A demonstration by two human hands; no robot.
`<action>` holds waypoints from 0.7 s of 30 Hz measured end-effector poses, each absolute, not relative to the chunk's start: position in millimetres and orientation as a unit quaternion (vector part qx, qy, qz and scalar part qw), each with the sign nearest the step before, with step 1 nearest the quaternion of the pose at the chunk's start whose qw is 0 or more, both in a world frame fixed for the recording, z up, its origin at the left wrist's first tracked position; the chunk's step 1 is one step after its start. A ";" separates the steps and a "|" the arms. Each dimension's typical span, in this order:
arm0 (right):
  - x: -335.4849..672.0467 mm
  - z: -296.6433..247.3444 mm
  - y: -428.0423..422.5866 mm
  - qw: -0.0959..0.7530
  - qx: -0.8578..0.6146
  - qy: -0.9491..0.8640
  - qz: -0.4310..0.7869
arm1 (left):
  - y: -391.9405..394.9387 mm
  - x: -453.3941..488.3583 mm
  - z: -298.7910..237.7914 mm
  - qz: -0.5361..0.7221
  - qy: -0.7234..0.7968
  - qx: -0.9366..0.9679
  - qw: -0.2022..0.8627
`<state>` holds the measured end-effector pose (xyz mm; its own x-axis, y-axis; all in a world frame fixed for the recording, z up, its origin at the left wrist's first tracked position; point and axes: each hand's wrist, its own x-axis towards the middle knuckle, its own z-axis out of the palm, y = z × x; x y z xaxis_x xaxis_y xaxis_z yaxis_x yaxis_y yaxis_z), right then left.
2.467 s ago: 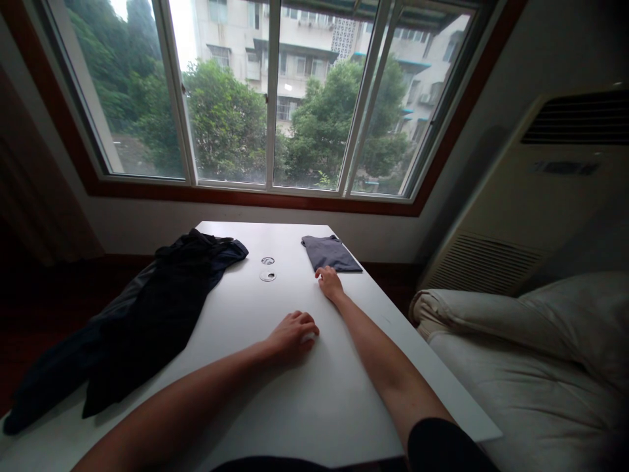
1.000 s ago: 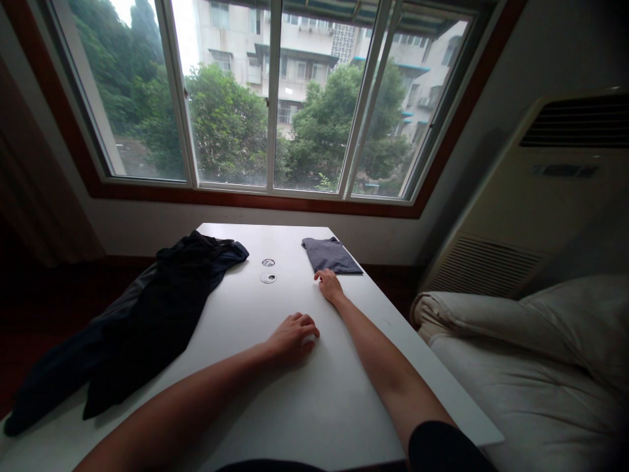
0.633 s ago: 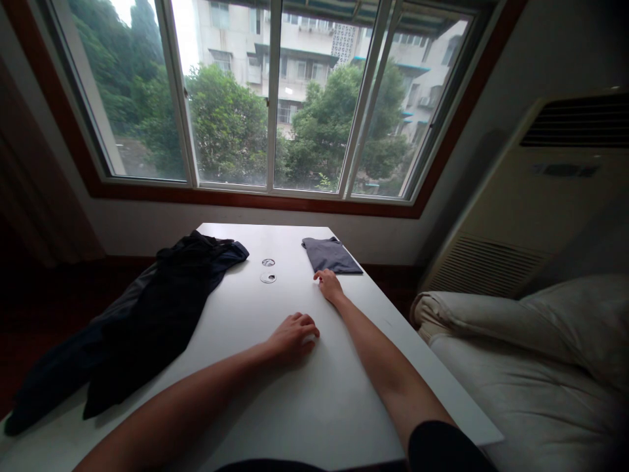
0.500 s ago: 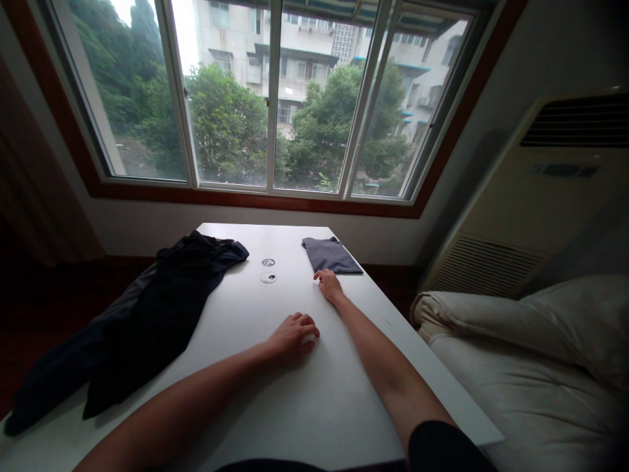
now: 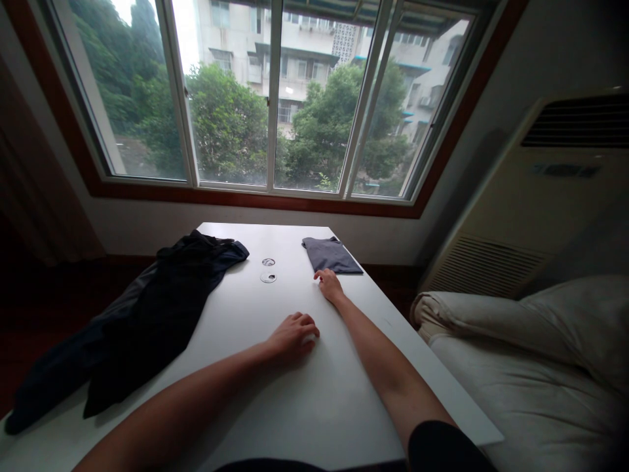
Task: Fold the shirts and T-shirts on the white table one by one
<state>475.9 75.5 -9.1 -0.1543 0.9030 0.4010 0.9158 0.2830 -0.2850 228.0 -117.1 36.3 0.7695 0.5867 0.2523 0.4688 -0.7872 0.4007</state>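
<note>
My left hand point(image 5: 293, 337) rests on the white table point(image 5: 304, 406) near its middle, fingers curled loosely under, holding nothing that I can see. My right hand point(image 5: 329, 285) lies farther out, fingers relaxed and slightly apart, just short of a small folded grey garment point(image 5: 330, 255) at the far right of the table. It does not grip the garment. A heap of dark unfolded clothes point(image 5: 147, 314) sprawls over the left side of the table and hangs off its near left edge.
Two round cable-hole covers point(image 5: 268, 270) sit in the table between the clothes. A large window point(image 5: 270, 98) runs behind the table. A standing air conditioner point(image 5: 545, 190) and a pale cushioned sofa point(image 5: 531, 367) are at the right.
</note>
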 end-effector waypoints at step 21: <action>474.2 -7.6 72.9 0.236 -0.592 -0.771 -0.021 | -117.1 227.8 34.0 0.196 0.283 0.925 0.158</action>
